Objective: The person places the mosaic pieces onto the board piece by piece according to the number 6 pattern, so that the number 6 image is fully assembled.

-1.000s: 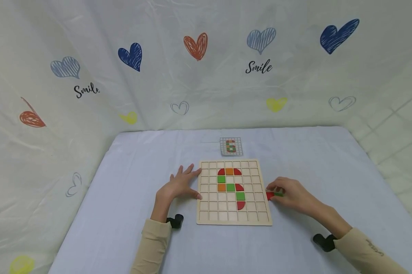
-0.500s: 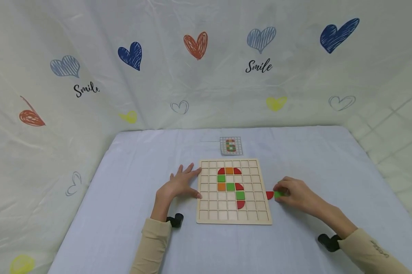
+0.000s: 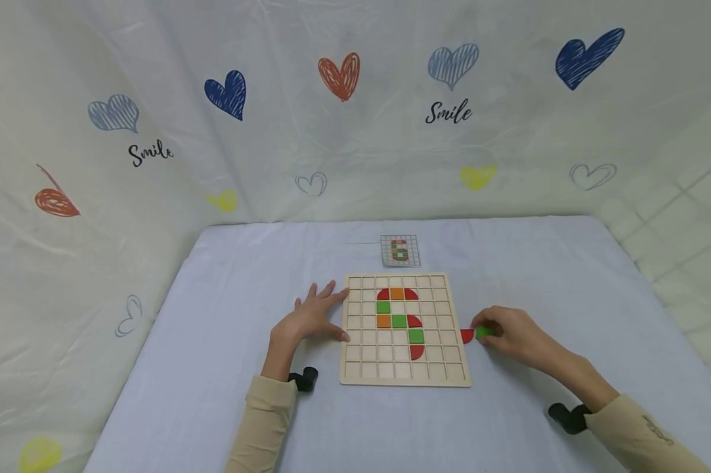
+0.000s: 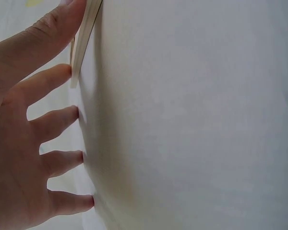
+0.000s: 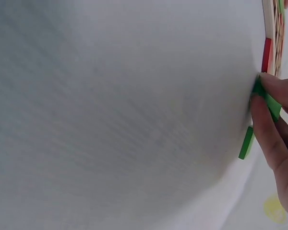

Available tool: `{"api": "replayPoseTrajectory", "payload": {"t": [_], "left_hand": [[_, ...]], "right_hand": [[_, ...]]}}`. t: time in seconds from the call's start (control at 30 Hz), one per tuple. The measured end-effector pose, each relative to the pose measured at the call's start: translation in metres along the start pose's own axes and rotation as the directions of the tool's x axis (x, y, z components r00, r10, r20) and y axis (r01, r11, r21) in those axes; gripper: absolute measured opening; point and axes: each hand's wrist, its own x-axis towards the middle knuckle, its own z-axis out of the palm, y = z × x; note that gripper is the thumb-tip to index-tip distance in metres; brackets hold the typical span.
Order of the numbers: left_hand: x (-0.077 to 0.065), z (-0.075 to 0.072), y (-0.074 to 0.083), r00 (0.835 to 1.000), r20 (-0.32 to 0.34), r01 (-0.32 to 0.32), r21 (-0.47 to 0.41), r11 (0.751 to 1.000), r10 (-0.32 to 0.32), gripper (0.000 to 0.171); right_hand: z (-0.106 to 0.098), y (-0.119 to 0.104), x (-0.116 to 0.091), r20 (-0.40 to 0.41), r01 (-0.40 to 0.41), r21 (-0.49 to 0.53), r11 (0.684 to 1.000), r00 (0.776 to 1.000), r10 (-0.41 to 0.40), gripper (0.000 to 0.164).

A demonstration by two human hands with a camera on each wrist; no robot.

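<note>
A wooden grid board lies on the table with red, orange and green tiles set in a curved figure. My left hand, fingers spread, touches the board's left edge with thumb and index finger. Beyond the right edge, my right hand pinches a green square tile between thumb and fingers, tilted low over the cloth. A red quarter-round tile lies flat between that hand and the board. Another green tile, hidden in the head view, lies under the right hand in the right wrist view.
Behind the board lies a small printed card with a grid and a coloured figure. A white cloth covers the table. A curtain with printed hearts hangs at the back and sides.
My right hand has shifted slightly right, away from the board, and the red tile now shows fully. The green tile has tilted in its grip. My left hand keeps its place.
</note>
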Motion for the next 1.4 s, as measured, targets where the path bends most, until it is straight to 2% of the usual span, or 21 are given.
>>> {"api": "replayPoseTrajectory", "payload": {"t": [0.1,0.23,0.53,0.83,1.2,1.4], "left_hand": [[0.000,0.000,0.000,1.000,-0.002,0.002,0.003,1.000,-0.002,0.101],[0.001,0.000,-0.002,1.000,-0.001,0.005,0.009,1.000,-0.005,0.102],[0.002,0.001,-0.002,1.000,0.000,0.010,0.016,1.000,-0.010,0.102],[0.002,0.001,-0.001,1.000,0.000,0.009,0.000,1.000,-0.009,0.101],[0.001,0.001,0.000,1.000,-0.001,0.007,-0.002,1.000,-0.007,0.101],[-0.001,-0.001,0.001,1.000,0.001,-0.002,-0.004,1.000,0.002,0.101]], "right_hand": [[-0.002,0.001,-0.001,-0.011,0.022,0.003,1.000,1.000,-0.022,0.024],[-0.005,-0.001,-0.003,-0.005,0.030,0.062,0.998,1.000,-0.030,0.027],[-0.005,-0.016,-0.001,0.063,0.005,0.212,0.977,0.998,-0.019,0.035],[-0.001,-0.028,0.004,0.111,-0.010,0.246,0.969,0.994,-0.018,0.034],[0.008,-0.037,0.013,0.107,0.041,0.242,0.969,0.992,-0.068,0.030],[0.018,-0.042,0.016,0.074,0.052,0.257,0.965,0.995,-0.073,0.029]]}}
